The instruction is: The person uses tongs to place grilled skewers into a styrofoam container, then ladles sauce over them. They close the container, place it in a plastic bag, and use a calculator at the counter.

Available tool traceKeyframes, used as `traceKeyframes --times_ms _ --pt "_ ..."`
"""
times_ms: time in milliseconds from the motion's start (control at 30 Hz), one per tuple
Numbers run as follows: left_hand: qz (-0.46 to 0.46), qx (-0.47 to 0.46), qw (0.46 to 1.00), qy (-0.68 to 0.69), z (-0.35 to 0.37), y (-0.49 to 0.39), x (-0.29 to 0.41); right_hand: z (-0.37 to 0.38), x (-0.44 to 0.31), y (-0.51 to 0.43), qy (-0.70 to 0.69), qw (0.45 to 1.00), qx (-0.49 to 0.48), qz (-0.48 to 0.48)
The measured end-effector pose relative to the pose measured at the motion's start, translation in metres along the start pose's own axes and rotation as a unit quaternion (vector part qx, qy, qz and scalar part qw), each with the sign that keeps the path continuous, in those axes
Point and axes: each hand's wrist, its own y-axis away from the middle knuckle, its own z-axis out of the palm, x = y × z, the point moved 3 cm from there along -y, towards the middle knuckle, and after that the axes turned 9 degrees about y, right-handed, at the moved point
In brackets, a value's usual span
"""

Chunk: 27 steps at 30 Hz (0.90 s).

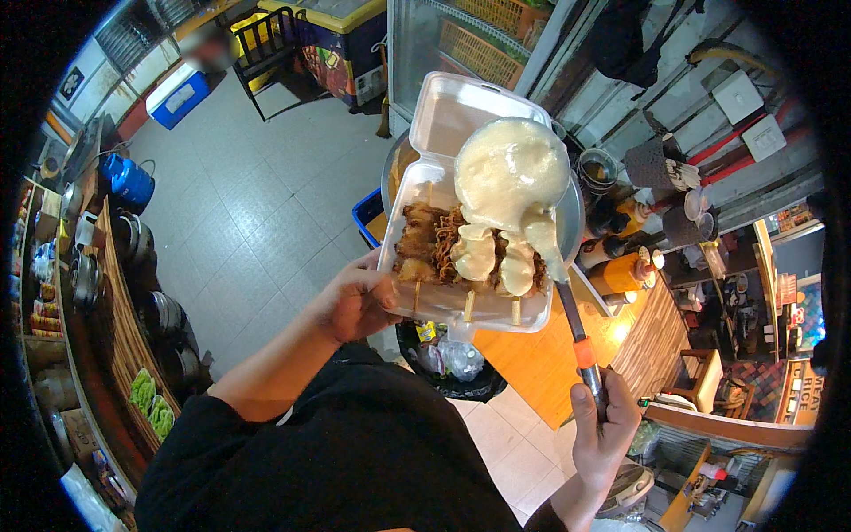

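Observation:
My left hand [359, 296] grips the lower left corner of an open white foam clamshell box [439, 307]. Several skewers of browned meat [415, 243] lie side by side in it, their sticks pointing towards me. My right hand [602, 412] is closed around the handle of a ladle [573, 312] with an orange band. The ladle's bowl is coated with thick cream-coloured sauce [512, 166] and is held over the upper right of the box. Dollops of the sauce [473, 254] cover part of the skewers on the right. Behind the box a large round metal pot [575, 219] is partly hidden.
Orange sauce bottles [615, 272] stand right of the box by a wooden counter [532, 359]. A black-lined bin [459, 379] with plastic waste is below. A blue gas cylinder [129, 179] and a shelf are at left; a glass-door fridge [425, 40] stands ahead.

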Motion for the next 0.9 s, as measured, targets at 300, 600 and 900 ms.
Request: traceKeyframes --times_ms 300,600,900 --pt "0.006 0.064 0.997 -0.053 0.025 -0.012 0.004 0.0 -0.012 0.016 0.069 0.997 -0.016 -0.016" --pt "-0.03 -0.025 0.999 -0.019 0.036 -0.017 0.003 0.006 -0.007 0.02 0.165 0.979 0.046 -0.106" --pt "-0.036 -0.023 0.999 -0.007 0.037 -0.016 0.005 0.008 -0.002 0.024 0.216 0.957 0.063 -0.184"
